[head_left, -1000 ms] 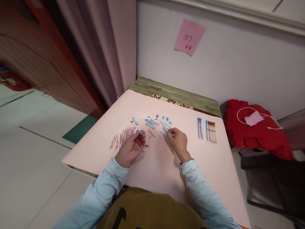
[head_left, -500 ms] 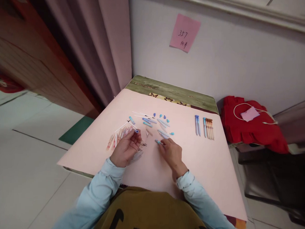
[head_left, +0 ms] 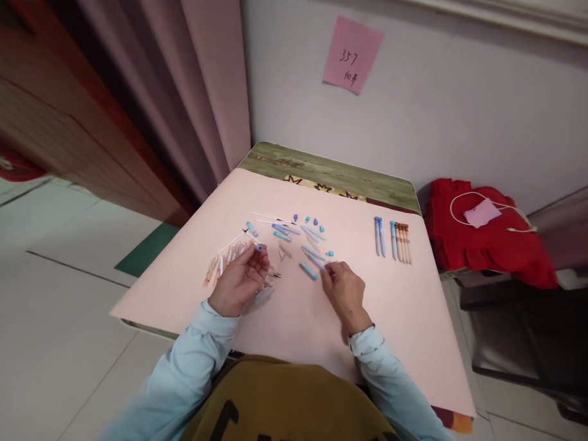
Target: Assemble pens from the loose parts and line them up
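My left hand (head_left: 240,280) is closed around a pen barrel (head_left: 259,247) whose blue open end pokes out at the fingertips. Under and beside that hand lie several pale pinkish pen parts (head_left: 214,273). My right hand (head_left: 343,290) has thumb and fingers pinched on the end of a pale lilac pen barrel (head_left: 316,262), its other end lying toward the loose parts. A short teal barrel piece (head_left: 308,271) rests on the sheet just left of the right fingertips. Blue and teal barrels (head_left: 282,235), small blue caps (head_left: 316,221) and thin white refills (head_left: 269,218) are scattered behind the hands.
Two blue-purple pens (head_left: 379,237) stand apart in a pair on the right, beside a row of a blue pen and several brown-topped pens (head_left: 404,243). A pale pink sheet (head_left: 387,326) covers the table. Red cloth (head_left: 486,243) lies on a seat at right.
My right hand has let go of the teal barrel piece, moved slightly right, and taken hold of the lilac barrel. My left hand keeps its hold nearly in place.
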### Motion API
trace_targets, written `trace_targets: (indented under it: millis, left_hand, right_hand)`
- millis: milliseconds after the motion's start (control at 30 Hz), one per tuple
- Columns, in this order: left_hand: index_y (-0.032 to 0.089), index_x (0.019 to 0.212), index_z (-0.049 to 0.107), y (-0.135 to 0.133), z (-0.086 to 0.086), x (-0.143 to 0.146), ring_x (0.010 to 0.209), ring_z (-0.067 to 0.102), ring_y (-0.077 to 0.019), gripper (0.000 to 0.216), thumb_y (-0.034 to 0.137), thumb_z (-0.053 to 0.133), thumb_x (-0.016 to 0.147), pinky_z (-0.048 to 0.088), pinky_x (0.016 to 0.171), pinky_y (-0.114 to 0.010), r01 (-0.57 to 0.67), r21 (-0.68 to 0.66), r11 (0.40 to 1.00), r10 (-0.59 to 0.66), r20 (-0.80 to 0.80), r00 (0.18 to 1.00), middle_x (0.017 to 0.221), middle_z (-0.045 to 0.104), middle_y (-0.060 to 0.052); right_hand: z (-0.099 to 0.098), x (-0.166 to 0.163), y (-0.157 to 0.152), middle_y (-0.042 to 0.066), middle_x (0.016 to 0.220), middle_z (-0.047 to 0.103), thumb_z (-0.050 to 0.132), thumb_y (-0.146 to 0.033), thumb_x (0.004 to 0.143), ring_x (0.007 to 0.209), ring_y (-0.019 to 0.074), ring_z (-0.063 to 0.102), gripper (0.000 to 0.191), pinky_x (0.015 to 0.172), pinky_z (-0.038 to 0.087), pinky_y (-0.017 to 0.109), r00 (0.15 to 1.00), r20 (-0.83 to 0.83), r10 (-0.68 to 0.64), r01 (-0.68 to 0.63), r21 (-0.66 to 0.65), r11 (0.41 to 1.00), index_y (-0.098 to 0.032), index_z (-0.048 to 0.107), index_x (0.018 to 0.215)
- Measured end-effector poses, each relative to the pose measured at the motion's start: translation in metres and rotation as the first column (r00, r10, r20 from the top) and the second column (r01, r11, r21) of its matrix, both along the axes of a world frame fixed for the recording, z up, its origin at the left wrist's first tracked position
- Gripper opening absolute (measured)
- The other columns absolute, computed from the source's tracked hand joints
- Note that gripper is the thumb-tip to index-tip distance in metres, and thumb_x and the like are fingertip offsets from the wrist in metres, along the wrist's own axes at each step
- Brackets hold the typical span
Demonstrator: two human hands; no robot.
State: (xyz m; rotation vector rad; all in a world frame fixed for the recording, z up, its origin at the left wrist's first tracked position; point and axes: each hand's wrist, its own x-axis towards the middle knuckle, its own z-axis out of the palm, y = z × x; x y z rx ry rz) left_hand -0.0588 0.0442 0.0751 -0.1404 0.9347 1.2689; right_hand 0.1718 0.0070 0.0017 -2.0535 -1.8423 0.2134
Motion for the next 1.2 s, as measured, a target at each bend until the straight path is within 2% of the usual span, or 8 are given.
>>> trace_targets:
  millis: [267, 367, 500, 567, 700, 800, 967, 1200]
  left_hand:
    - [0.01, 0.084, 0.064, 0.0, -0.001, -0.006, 0.06, 0.063, -0.0102, 0.017, 0.011, 0.051, 0.094, 0.055, 0.057, -0.02, 0.005, 0.027, 1.0, -0.005, -0.021, 1.0, 0.073, 0.067, -0.005]
    - [0.01, 0.084, 0.063, -0.002, 0.0, -0.005, 0.057, 0.061, -0.0097, 0.016, 0.011, 0.051, 0.094, 0.054, 0.054, -0.02, 0.041, 0.007, 0.999, -0.041, -0.008, 0.999, 0.072, 0.066, -0.005]
    - [0.01, 0.086, 0.063, -0.002, 0.003, -0.015, 0.058, 0.061, -0.0093, 0.017, 0.011, 0.049, 0.095, 0.053, 0.054, -0.02, 0.024, 0.029, 0.999, -0.024, -0.002, 1.0, 0.074, 0.066, -0.006]
    - [0.01, 0.086, 0.062, -0.002, 0.006, -0.023, 0.058, 0.061, -0.009, 0.017, 0.012, 0.048, 0.095, 0.054, 0.054, -0.019, -0.005, 0.051, 0.999, 0.005, 0.004, 1.0, 0.074, 0.066, -0.005]
    - [0.009, 0.085, 0.06, 0.0, 0.011, -0.04, 0.056, 0.06, -0.0086, 0.018, 0.013, 0.046, 0.097, 0.054, 0.053, -0.019, -0.05, 0.063, 0.997, 0.048, 0.039, 0.998, 0.072, 0.065, -0.006]
    - [0.008, 0.086, 0.059, -0.001, 0.016, -0.049, 0.053, 0.058, -0.0068, 0.018, 0.012, 0.044, 0.097, 0.05, 0.046, -0.013, -0.097, 0.043, 0.994, 0.095, 0.037, 0.995, 0.07, 0.063, -0.005]
    - [0.007, 0.104, 0.059, -0.004, 0.023, -0.053, 0.053, 0.06, -0.0056, 0.017, 0.01, 0.044, 0.097, 0.049, 0.043, -0.009, -0.127, 0.001, 0.992, 0.127, 0.06, 0.99, 0.078, 0.067, -0.009]
    - [0.004, 0.113, 0.059, -0.009, 0.016, -0.049, 0.047, 0.059, -0.0066, 0.024, 0.01, 0.041, 0.098, 0.053, 0.046, -0.011, -0.101, -0.001, 0.995, 0.1, 0.137, 0.985, 0.066, 0.064, -0.005]
  right_hand:
    - [0.007, 0.008, -0.004, -0.002, 0.069, 0.064, 0.053, -0.044, 0.086, 0.06, 0.0127, 0.055, 0.028, 0.059, 0.039, 0.024, 0.906, -0.421, -0.049, 0.052, -0.006, 0.999, -0.021, 0.069, 0.088]
    - [0.005, 0.007, -0.007, 0.0, 0.07, 0.064, 0.053, -0.049, 0.084, 0.06, 0.0138, 0.056, 0.038, 0.056, 0.042, 0.024, 0.736, -0.672, -0.08, 0.04, -0.074, 0.996, -0.018, 0.068, 0.1]
    - [0.001, -0.001, -0.01, 0.002, 0.074, 0.066, 0.06, -0.049, 0.079, 0.061, 0.0132, 0.059, 0.037, 0.054, 0.044, 0.023, 0.393, -0.909, -0.141, -0.034, -0.167, 0.985, -0.017, 0.062, 0.097]
    - [0.004, -0.009, -0.008, 0.001, 0.073, 0.067, 0.066, -0.046, 0.075, 0.056, 0.0118, 0.058, 0.033, 0.049, 0.041, 0.021, 0.331, -0.927, -0.179, -0.084, -0.218, 0.972, -0.018, 0.059, 0.091]
    - [0.017, -0.033, 0.007, 0.001, 0.077, 0.069, 0.065, -0.038, 0.074, 0.05, 0.0096, 0.054, 0.03, 0.046, 0.041, 0.021, 0.397, -0.914, -0.081, -0.234, -0.186, 0.954, -0.019, 0.057, 0.096]
    - [0.025, -0.057, 0.031, 0.0, 0.082, 0.07, 0.058, -0.031, 0.081, 0.056, 0.0106, 0.058, 0.026, 0.055, 0.047, 0.023, 0.552, -0.824, 0.13, -0.322, -0.066, 0.944, -0.02, 0.061, 0.104]
    - [0.028, -0.103, 0.077, 0.004, 0.092, 0.072, 0.056, -0.014, 0.079, 0.083, 0.0165, 0.065, 0.023, 0.077, 0.048, 0.026, 0.88, -0.328, 0.342, -0.367, -0.016, 0.93, -0.019, 0.066, 0.099]
    - [0.021, -0.136, 0.1, 0.008, 0.096, 0.072, 0.055, -0.024, 0.088, 0.087, 0.0193, 0.065, 0.019, 0.074, 0.045, 0.026, 0.943, -0.07, 0.325, -0.331, -0.121, 0.936, -0.02, 0.072, 0.094]
